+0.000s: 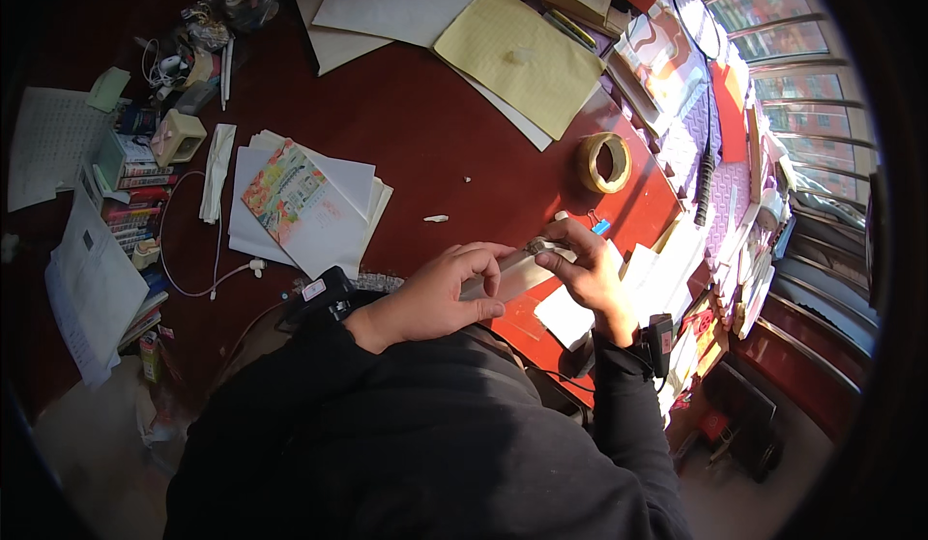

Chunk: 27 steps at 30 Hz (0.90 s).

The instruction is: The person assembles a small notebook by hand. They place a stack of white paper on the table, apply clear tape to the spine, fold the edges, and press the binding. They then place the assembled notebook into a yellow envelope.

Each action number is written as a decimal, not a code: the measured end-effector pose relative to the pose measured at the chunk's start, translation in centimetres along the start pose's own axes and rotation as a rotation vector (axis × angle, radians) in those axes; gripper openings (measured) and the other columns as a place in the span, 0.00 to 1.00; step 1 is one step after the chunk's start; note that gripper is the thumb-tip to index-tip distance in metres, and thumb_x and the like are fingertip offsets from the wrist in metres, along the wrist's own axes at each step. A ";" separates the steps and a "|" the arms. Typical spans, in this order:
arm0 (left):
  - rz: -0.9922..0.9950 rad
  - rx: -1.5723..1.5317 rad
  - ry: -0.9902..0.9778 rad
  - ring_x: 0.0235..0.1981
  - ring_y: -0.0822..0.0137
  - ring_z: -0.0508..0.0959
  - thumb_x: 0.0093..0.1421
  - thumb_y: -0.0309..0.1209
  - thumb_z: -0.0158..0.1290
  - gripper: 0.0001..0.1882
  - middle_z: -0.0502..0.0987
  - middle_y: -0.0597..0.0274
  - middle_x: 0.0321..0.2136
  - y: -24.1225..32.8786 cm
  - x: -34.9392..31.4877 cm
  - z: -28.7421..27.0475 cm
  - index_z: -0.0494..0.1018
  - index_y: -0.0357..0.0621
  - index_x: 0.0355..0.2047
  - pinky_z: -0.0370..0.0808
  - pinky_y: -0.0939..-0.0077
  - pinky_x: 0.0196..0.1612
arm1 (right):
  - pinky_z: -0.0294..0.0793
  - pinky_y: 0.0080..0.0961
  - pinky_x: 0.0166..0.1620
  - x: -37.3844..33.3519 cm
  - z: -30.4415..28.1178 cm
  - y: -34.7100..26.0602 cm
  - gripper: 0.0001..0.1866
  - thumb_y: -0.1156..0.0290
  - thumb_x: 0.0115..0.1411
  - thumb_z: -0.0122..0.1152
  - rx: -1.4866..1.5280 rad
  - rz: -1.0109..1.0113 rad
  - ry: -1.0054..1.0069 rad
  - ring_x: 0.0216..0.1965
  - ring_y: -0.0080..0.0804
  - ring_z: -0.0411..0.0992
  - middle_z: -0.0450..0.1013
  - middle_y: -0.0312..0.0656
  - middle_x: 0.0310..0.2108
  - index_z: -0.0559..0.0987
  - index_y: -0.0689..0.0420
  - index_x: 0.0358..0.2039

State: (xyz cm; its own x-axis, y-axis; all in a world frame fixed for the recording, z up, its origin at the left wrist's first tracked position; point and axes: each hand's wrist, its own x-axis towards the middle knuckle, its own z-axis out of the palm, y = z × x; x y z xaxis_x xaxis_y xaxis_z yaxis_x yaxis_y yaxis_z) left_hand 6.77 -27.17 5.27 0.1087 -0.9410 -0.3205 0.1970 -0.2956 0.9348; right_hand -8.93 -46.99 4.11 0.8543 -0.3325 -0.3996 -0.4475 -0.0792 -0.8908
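Between my hands, close to my body, is a pale, see-through object (514,275), long and smooth-sided; its exact kind does not show. My left hand (430,293) curls round its left end, with the thumb low and the fingers bent over it. At the other end my right hand (592,271) pinches with thumb and fingertips. A small greyish bit shows at those fingertips, too small to name. A white scrap (436,218) lies on the dark red table (406,124) beyond my left hand. Past my right hand sits a blue binder clip (600,227).
A roll of tape (604,163) stands at the right. Yellow lined paper (519,57) and white sheets lie at the back. A floral card (302,204) tops papers at the left, near a white cable (215,274) and stacked books (135,202). Barred windows (802,86) line the right.
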 end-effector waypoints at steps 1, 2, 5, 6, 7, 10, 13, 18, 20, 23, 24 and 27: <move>-0.030 -0.057 -0.045 0.54 0.62 0.73 0.59 0.27 0.61 0.12 0.66 0.50 0.61 1.6 -0.3 -0.1 0.67 0.44 0.31 0.69 0.65 0.57 | 0.73 0.26 0.45 -1.2 -0.6 -0.7 0.12 0.76 0.56 0.68 0.034 -0.045 0.007 0.40 0.29 0.74 0.76 0.40 0.36 0.78 0.62 0.41; -0.060 -0.110 -0.091 0.54 0.62 0.73 0.59 0.28 0.61 0.12 0.67 0.50 0.61 3.2 -0.7 -0.2 0.66 0.44 0.31 0.69 0.65 0.57 | 0.72 0.28 0.47 -2.1 -0.9 -1.3 0.12 0.77 0.56 0.68 0.093 -0.187 0.026 0.40 0.30 0.74 0.76 0.40 0.36 0.78 0.64 0.41; 0.059 -0.207 -0.133 0.55 0.63 0.72 0.59 0.32 0.62 0.14 0.70 0.50 0.56 7.9 -1.2 -1.2 0.66 0.46 0.35 0.71 0.64 0.57 | 0.69 0.31 0.53 -4.8 -1.4 -3.2 0.11 0.79 0.55 0.67 0.286 -0.251 0.106 0.41 0.30 0.74 0.76 0.39 0.36 0.79 0.62 0.40; 0.065 -0.217 -0.144 0.54 0.63 0.73 0.58 0.33 0.64 0.15 0.70 0.49 0.55 9.3 -1.2 -1.2 0.66 0.45 0.35 0.72 0.64 0.57 | 0.67 0.33 0.55 -5.5 -1.8 -3.9 0.12 0.80 0.55 0.67 0.268 -0.270 0.101 0.41 0.29 0.73 0.76 0.38 0.35 0.80 0.61 0.40; 0.079 -0.220 -0.170 0.54 0.63 0.73 0.58 0.33 0.64 0.16 0.70 0.48 0.54 10.6 -1.1 -1.1 0.66 0.45 0.35 0.72 0.63 0.58 | 0.66 0.34 0.57 -6.1 -2.0 -4.5 0.12 0.80 0.54 0.67 0.251 -0.291 0.093 0.41 0.29 0.73 0.76 0.37 0.35 0.80 0.59 0.40; 0.061 -0.260 -0.248 0.53 0.62 0.75 0.56 0.31 0.66 0.18 0.72 0.47 0.52 13.5 -0.8 0.1 0.65 0.45 0.35 0.73 0.64 0.57 | 0.64 0.36 0.57 -7.3 -2.0 -6.0 0.14 0.81 0.53 0.67 0.175 -0.478 0.075 0.40 0.28 0.73 0.77 0.36 0.34 0.81 0.57 0.40; -0.002 -0.301 -0.282 0.51 0.62 0.76 0.55 0.29 0.66 0.18 0.74 0.48 0.50 15.0 -0.2 1.9 0.65 0.44 0.35 0.73 0.65 0.56 | 0.64 0.34 0.53 -9.0 -1.3 -6.8 0.14 0.82 0.52 0.67 0.360 -0.506 0.113 0.38 0.28 0.73 0.79 0.36 0.35 0.81 0.56 0.40; -0.033 -0.299 -0.290 0.47 0.65 0.78 0.55 0.24 0.64 0.18 0.76 0.50 0.46 15.7 -0.3 5.1 0.61 0.45 0.32 0.74 0.69 0.53 | 0.64 0.28 0.48 -11.8 -0.5 -7.2 0.15 0.83 0.51 0.68 0.451 -0.536 0.175 0.35 0.27 0.71 0.79 0.37 0.34 0.80 0.57 0.40; 0.006 -0.255 -0.282 0.45 0.67 0.78 0.56 0.22 0.63 0.19 0.77 0.52 0.43 15.8 -0.4 6.1 0.59 0.45 0.30 0.76 0.73 0.48 | 0.63 0.27 0.45 -12.6 -0.6 -7.2 0.14 0.83 0.51 0.68 0.379 -0.551 0.177 0.33 0.26 0.68 0.78 0.35 0.33 0.81 0.57 0.39; 0.038 -0.091 -0.261 0.43 0.69 0.79 0.57 0.22 0.63 0.19 0.77 0.53 0.40 16.2 -0.9 7.1 0.58 0.45 0.29 0.77 0.76 0.46 | 0.62 0.27 0.43 -13.3 -0.6 -7.1 0.15 0.84 0.50 0.68 0.336 -0.574 0.176 0.32 0.25 0.66 0.77 0.33 0.32 0.81 0.57 0.39; 0.022 -0.021 -0.251 0.43 0.69 0.79 0.56 0.21 0.63 0.20 0.77 0.52 0.41 16.4 -1.1 7.2 0.58 0.45 0.29 0.77 0.76 0.46 | 0.61 0.28 0.43 -13.5 -0.6 -7.0 0.15 0.84 0.49 0.67 0.341 -0.576 0.178 0.31 0.25 0.65 0.77 0.33 0.31 0.81 0.57 0.39; -0.015 0.035 -0.247 0.44 0.70 0.79 0.56 0.20 0.63 0.20 0.77 0.50 0.41 16.9 -1.4 7.5 0.58 0.44 0.30 0.77 0.77 0.47 | 0.60 0.27 0.42 -13.7 -0.5 -6.9 0.19 0.87 0.46 0.65 0.322 -0.616 0.172 0.31 0.26 0.64 0.77 0.32 0.31 0.81 0.56 0.39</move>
State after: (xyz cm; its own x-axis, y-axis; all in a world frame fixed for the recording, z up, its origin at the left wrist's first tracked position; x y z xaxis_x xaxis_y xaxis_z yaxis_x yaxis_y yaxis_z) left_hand 2.65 -32.04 22.67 -0.1366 -0.9468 -0.2914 0.1627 -0.3116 0.9362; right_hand -17.74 -42.39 15.86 0.8608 -0.4622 0.2130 0.2258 -0.0283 -0.9738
